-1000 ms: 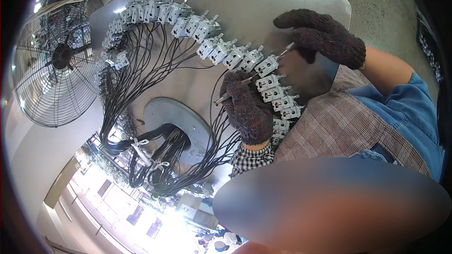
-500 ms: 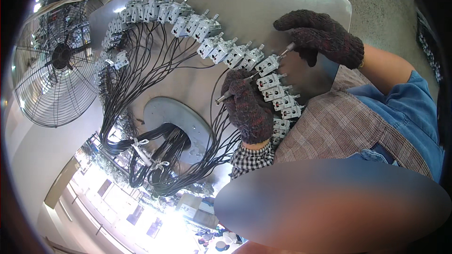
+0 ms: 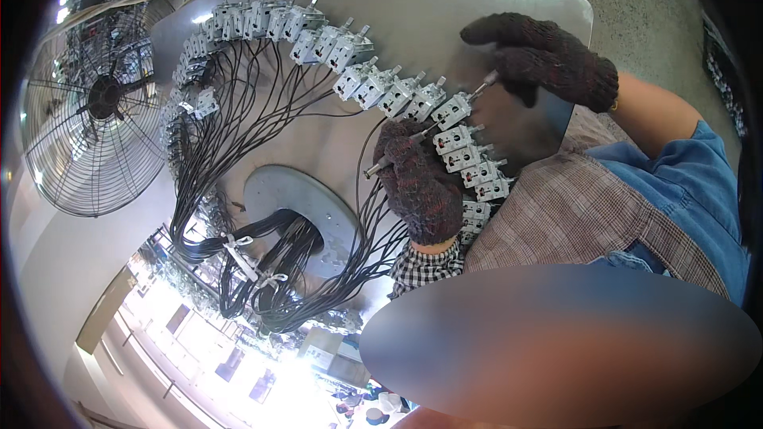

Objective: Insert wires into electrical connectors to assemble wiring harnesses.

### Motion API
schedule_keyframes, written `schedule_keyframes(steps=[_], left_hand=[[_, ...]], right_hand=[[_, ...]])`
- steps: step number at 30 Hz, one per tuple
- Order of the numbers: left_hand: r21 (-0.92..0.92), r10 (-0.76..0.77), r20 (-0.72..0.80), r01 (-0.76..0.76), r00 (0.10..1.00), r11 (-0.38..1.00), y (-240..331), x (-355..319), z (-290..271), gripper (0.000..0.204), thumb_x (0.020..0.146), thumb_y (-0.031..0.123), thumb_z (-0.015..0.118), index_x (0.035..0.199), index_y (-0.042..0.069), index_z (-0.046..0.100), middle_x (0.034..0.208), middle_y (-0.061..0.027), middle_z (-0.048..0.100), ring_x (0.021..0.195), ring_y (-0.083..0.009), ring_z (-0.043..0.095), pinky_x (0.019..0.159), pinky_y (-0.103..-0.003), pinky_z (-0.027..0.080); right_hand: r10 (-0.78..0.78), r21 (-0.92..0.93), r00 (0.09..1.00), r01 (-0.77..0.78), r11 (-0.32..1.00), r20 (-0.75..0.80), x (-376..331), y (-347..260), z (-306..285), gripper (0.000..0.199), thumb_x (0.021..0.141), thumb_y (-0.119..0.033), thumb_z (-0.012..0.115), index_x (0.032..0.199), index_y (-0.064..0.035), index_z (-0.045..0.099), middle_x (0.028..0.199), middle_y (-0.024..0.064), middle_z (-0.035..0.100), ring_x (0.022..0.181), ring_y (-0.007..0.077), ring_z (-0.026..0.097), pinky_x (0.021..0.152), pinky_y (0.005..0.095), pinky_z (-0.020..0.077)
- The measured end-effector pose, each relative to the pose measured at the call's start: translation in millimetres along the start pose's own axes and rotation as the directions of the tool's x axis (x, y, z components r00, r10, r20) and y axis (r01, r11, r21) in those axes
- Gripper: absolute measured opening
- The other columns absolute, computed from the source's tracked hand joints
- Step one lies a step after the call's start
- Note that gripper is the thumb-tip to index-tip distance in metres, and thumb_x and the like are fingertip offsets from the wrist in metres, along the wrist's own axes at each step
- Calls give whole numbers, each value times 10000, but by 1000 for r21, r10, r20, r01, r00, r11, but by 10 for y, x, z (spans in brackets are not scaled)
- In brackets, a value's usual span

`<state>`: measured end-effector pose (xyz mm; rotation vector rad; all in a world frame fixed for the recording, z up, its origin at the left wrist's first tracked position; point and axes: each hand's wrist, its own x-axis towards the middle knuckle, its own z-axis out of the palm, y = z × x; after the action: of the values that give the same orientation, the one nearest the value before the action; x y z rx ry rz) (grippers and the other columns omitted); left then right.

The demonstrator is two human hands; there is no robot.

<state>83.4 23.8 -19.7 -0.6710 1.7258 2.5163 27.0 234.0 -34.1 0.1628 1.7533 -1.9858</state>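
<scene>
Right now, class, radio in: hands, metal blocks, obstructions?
Left hand curled around metal rod. Right hand beside metal shaft. Metal blocks in curved row. Black cables close by left hand.

Left hand [image 3: 419, 187]: holds thin metal rod [image 3: 377, 167]
Right hand [image 3: 552, 62]: beside metal shaft [image 3: 483, 86]
Metal blocks [image 3: 346, 53]: in curved row
Black cables [image 3: 192, 249]: tied together

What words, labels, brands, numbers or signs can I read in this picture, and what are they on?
None can be read.
Small metal blocks: no legible marks; too small to tell.
Fan: nothing legible on its hub.
Metal tabletop: no lettering visible.
Pale boxy thing near the bottom: may carry print, but too small and washed out by glare to read.
</scene>
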Motion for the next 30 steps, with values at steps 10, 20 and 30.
schedule_keyframes(steps=[10,20,30], left_hand=[[105,72,48,-77,996,991,-27,20,-32,375,929,324,536,1131,11,508,997,-68,542,935,-166,516,854,-324,440],[-59,-66,-61,62,996,996,8,6,-17,369,942,303,521,1162,7,497,1049,-83,548,971,-184,530,887,-342,449],[-104,-10,27,13,1000,995,-42,5,-98,366,938,285,528,1172,6,493,1074,-108,554,1016,-210,539,920,-370,454]], right_hand=[[193,-56,981,-194,979,-25,-24,-142,-4,346,922,-366,517,1131,-105,604,671,41,544,489,106,524,403,241,459],[164,-43,986,-163,986,12,-32,-187,-23,370,921,-371,516,1168,-102,576,660,45,541,474,107,525,399,240,460],[-110,-63,989,117,991,103,-19,-76,-107,349,923,-226,530,1257,-127,524,777,17,567,618,66,549,494,207,483]])
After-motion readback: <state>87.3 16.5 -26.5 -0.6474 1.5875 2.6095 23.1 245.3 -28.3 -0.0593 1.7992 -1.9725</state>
